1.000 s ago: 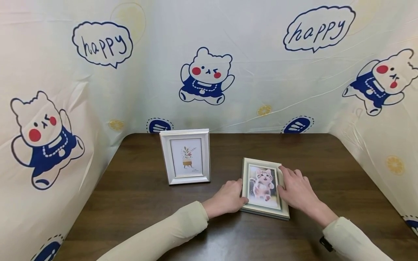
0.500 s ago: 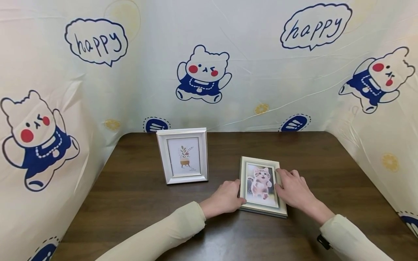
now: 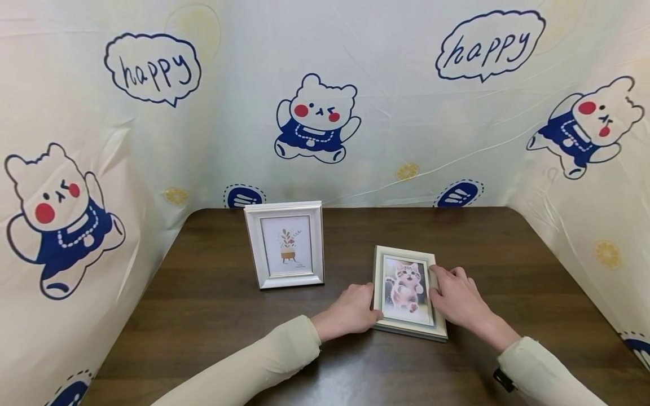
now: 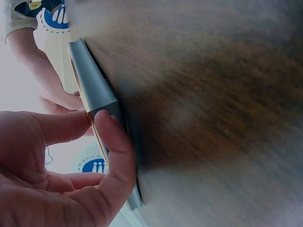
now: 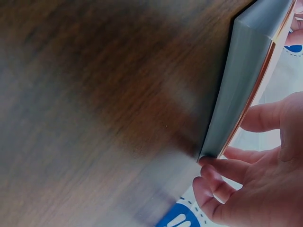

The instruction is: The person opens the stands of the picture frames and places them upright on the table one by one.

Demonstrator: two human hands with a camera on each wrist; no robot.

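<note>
A cream picture frame [image 3: 404, 290] with a kitten photo lies face up on the table, slightly turned. My left hand [image 3: 350, 310] grips its left edge near the front corner. In the left wrist view, the thumb reaches over the face and the index finger bends against the grey side [image 4: 92, 78]. On the other side, my right hand [image 3: 459, 296] holds the right edge. The right wrist view has that thumb on the face border and the fingertips at the far corner of the side wall [image 5: 239, 82]. The frame's back is hidden.
Left of the hands, a white picture frame [image 3: 253, 242] with a potted-plant print stands upright. The dark wooden table [image 3: 203, 316] has rounded far corners. A printed cloth [image 3: 386, 124] with cartoon bears hangs behind it and at both sides.
The whole head view shifts slightly. Both hands keep their places on the cream picture frame, which stays where it was on the table.
</note>
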